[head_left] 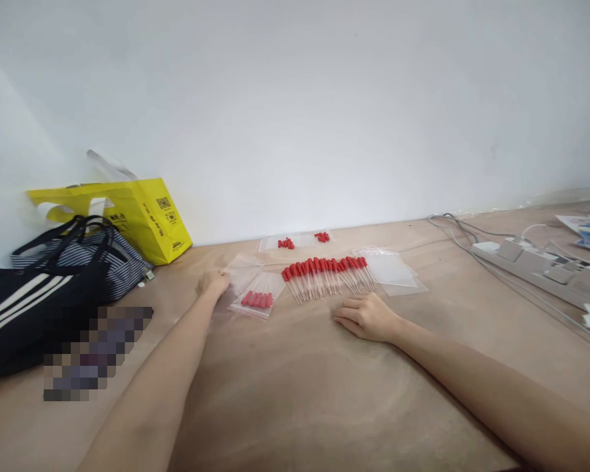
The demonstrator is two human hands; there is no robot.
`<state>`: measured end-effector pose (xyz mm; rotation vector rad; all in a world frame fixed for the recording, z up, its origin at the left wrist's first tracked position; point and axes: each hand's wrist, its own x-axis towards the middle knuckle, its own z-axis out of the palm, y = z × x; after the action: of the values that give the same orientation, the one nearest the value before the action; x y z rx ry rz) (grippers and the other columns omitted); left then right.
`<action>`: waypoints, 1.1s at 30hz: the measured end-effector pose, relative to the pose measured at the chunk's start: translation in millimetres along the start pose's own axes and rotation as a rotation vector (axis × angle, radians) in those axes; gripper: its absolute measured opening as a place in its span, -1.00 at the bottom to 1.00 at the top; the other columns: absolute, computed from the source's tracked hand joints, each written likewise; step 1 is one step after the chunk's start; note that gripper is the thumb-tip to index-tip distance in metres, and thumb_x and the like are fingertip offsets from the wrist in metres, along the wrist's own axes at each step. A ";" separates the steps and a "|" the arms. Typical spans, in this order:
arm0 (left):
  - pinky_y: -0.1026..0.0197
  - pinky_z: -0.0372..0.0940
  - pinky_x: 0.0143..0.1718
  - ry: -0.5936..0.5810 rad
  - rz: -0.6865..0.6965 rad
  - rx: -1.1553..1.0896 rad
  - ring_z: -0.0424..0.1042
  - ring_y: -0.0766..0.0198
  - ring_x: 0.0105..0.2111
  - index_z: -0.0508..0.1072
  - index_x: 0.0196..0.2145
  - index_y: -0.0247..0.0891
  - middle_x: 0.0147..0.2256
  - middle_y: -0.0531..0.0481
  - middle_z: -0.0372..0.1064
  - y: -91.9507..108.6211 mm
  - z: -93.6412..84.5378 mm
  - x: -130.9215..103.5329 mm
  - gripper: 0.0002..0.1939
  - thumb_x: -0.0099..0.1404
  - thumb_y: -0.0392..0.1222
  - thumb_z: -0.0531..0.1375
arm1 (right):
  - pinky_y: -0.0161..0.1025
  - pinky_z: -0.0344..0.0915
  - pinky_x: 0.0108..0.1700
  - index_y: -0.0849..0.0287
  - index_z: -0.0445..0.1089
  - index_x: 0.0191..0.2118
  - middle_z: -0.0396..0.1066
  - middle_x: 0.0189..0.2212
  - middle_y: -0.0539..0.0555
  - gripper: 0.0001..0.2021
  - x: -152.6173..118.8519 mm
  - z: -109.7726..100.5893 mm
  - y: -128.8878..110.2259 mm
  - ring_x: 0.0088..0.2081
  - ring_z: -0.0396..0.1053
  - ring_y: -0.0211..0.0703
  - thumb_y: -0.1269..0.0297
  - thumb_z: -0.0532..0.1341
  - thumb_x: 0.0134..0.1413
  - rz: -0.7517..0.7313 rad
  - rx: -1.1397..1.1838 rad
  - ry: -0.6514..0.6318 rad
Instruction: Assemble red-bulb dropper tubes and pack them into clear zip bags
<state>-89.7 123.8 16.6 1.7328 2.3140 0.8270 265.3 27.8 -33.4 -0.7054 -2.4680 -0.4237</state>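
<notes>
My left hand is closed at the left edge of some clear plastic bags; its fingertips are blurred and what they hold is hard to make out. Beside it lies a clear zip bag holding several red-capped droppers. A row of loose droppers with red bulbs is spread across the middle of the table. My right hand rests palm down just in front of the row's right part, fingers lying flat and holding nothing. Flat clear bags lie right of the row.
Near the wall are more clear bags with small red bulbs. On the left stand a yellow bag, a striped bag and a black bag, with a blurred-out object in front. A power strip with cables lies right.
</notes>
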 end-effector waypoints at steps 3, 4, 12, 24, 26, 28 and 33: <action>0.12 0.29 -0.32 0.022 0.053 -0.111 0.37 0.18 -0.29 0.31 -0.19 -0.36 -0.26 -0.17 0.35 7.5 -9.2 -10.8 -0.77 0.29 -0.21 -0.04 | -0.35 -0.02 -0.50 0.20 0.36 -0.45 0.33 -0.57 -0.01 -0.75 0.0 -0.4 0.2 -0.53 0.24 -0.34 0.31 -0.01 0.11 0.006 0.010 0.003; 0.16 0.30 -0.36 -0.003 0.097 -0.157 0.39 0.21 -0.33 0.31 -0.20 -0.35 -0.30 -0.15 0.38 9.5 -12.4 -17.5 -0.76 0.30 -0.20 -0.06 | -0.35 -0.01 -0.50 0.19 0.36 -0.45 0.34 -0.57 -0.01 -0.76 -0.1 -0.4 0.2 -0.52 0.24 -0.34 0.30 0.00 0.11 0.016 0.017 0.002; 0.30 0.25 -0.63 -0.682 0.510 -0.349 0.33 0.35 -0.64 0.37 -0.39 -0.27 -0.52 0.02 0.39 19.0 -13.9 -109.0 -0.69 0.13 0.05 0.08 | -0.36 0.00 -0.50 0.17 0.38 -0.41 0.37 -0.52 -0.01 -0.81 -2.1 2.3 1.6 -0.49 0.27 -0.33 0.30 0.04 0.08 0.123 0.085 -0.034; 0.04 -0.14 0.12 -0.457 0.815 0.324 -0.04 0.17 0.14 0.17 0.06 -0.19 0.12 -0.07 0.04 17.2 -4.9 -90.1 -0.57 0.29 -0.03 -0.14 | -0.25 0.15 -0.26 -0.02 0.24 -0.02 0.27 -0.19 0.10 -0.68 10.9 -13.2 -26.6 -0.25 0.22 -0.21 0.34 0.02 0.08 -0.093 0.221 -0.073; 0.10 -0.10 0.11 -0.433 0.723 0.351 -0.04 0.19 0.14 0.15 0.08 -0.23 0.14 -0.08 0.01 14.6 1.9 -87.1 -0.54 0.28 -0.02 -0.14 | -0.21 0.14 -0.23 -0.01 0.28 -0.07 0.27 -0.20 0.10 -0.71 12.7 -11.3 -30.0 -0.27 0.21 -0.21 0.33 0.03 0.08 -0.113 0.238 -0.052; 0.14 -0.07 0.10 -0.371 0.649 0.363 -0.04 0.17 0.14 0.16 0.07 -0.27 0.13 -0.11 0.02 15.9 8.8 -86.9 -0.53 0.27 -0.01 -0.12 | -0.22 0.15 -0.24 0.06 0.33 -0.13 0.29 -0.24 0.11 -0.76 12.3 -7.8 -29.0 -0.29 0.21 -0.21 0.32 0.03 0.08 -0.079 0.265 -0.039; 0.11 0.00 0.05 -0.266 0.529 0.385 0.08 0.10 0.08 0.22 0.01 -0.26 0.04 -0.14 0.17 26.0 23.3 -85.8 -0.58 0.25 -0.07 -0.10 | -0.24 0.15 -0.27 0.18 0.36 -0.26 0.32 -0.38 0.08 -0.82 8.6 -1.9 -20.2 -0.32 0.22 -0.21 0.28 0.08 0.05 0.013 0.325 -0.040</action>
<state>-29.7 57.7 -8.2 2.4978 1.9514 0.1757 248.5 14.0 -29.9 -0.5973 -2.4865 0.0004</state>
